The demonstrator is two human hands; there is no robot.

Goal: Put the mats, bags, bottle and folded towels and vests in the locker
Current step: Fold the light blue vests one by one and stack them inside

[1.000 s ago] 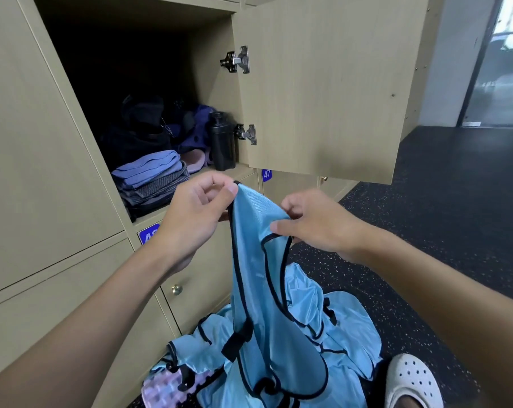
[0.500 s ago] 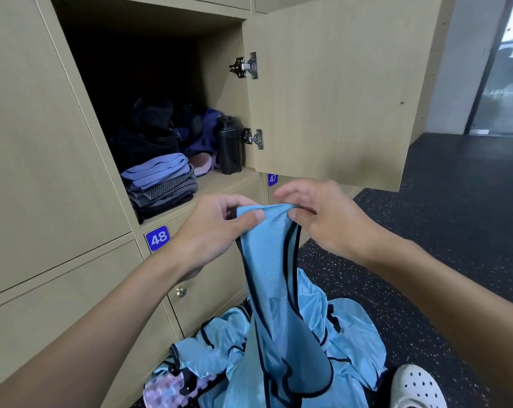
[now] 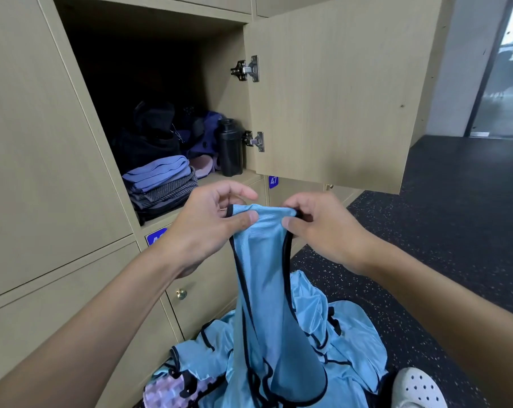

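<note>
Head view: left hand and right hand now pinch the top of the blue vest flat between them, frame centre; a second ago it was bunched. Folding likely begins; the vest is still outside the locker, upper left.

You hold a light-blue vest with black trim by its top edge, pinched between your left hand and right hand. It hangs toward 6 o'clock, down to a heap of like vests on the floor. At 10 o'clock, folded towels lie stacked at the front of the open locker. The black bottle stands upright at 11, with dark bags behind the towels.
</note>
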